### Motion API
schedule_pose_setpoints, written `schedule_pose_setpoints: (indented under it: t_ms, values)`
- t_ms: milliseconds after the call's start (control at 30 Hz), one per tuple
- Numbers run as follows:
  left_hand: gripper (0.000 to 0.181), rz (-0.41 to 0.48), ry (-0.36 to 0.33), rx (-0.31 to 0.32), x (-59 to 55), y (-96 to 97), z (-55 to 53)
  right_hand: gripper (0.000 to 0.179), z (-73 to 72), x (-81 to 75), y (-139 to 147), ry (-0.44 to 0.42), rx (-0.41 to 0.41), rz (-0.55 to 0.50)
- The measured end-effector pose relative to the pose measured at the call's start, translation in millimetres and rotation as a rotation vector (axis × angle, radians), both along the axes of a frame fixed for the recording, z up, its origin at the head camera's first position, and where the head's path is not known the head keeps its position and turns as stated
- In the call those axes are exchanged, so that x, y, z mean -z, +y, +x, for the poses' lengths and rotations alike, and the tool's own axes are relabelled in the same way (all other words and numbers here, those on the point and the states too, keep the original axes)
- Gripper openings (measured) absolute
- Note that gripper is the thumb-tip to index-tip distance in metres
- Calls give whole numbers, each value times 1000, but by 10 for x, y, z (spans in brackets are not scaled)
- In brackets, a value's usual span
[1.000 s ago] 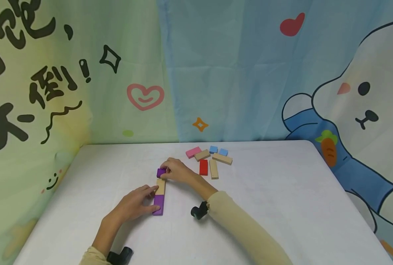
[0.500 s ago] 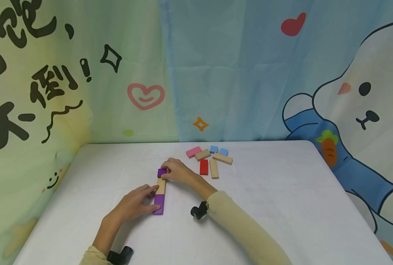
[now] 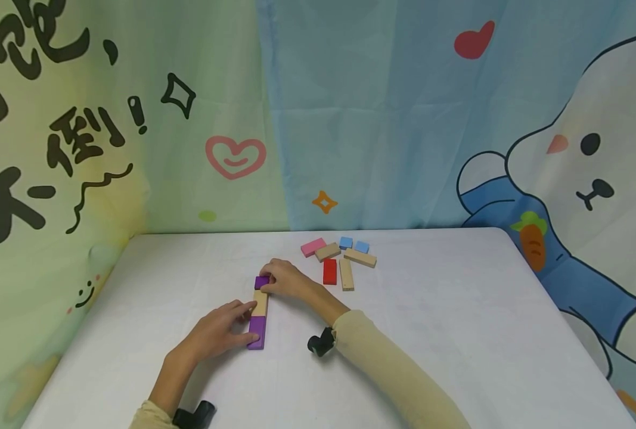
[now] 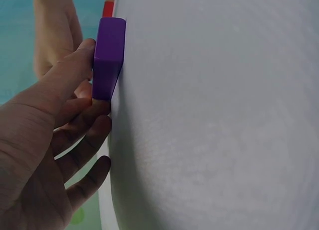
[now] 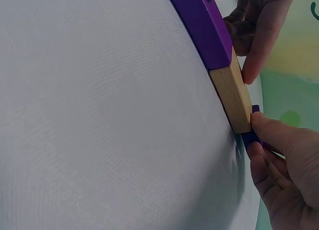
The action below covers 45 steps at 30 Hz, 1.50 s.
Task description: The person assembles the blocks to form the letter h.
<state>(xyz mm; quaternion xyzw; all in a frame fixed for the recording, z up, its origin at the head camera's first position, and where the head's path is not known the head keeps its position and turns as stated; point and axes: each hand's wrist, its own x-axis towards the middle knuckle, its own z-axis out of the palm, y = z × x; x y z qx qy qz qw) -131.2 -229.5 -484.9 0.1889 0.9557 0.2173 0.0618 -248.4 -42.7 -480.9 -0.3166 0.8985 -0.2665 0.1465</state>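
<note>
In the head view, a long purple block [image 3: 257,332], a pale wooden block [image 3: 260,303] and a small purple block [image 3: 261,283] stand in one line on the white table. My left hand [image 3: 222,329] lies along the left side of this row. Its thumb rests on the long purple block, and the other fingers are spread loosely, the index finger reaching the wooden one. At the far end, my right hand [image 3: 289,278] pinches the small purple block between thumb and fingers. The right wrist view shows that block [image 5: 250,139] against the wooden block's [image 5: 232,98] end, partly hidden by fingers.
Beyond the right hand lies a loose group: a red block [image 3: 330,271], a pink block [image 3: 313,247], two small blue blocks [image 3: 346,243] and several wooden blocks [image 3: 346,274]. A printed curtain [image 3: 371,149] hangs behind the table's [image 3: 457,333] back edge.
The right hand and the small purple block have come slightly nearer and lower, toward the wooden block. The left hand and the other blocks keep their places.
</note>
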Motion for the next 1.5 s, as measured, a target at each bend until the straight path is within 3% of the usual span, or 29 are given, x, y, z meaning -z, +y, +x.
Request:
schedule_pose_setpoints:
  t_ms: [1000, 1267, 1500]
  values:
    - [69, 18, 19, 2, 21, -34, 9, 33, -2, 84, 62, -19, -18, -83]
    - [71, -15, 2, 0, 19, -12, -7, 51, 42, 85, 105, 24, -8, -80]
    - [71, -16, 1, -13, 15, -4, -6, 55, 60, 45, 178, 4, 44, -90]
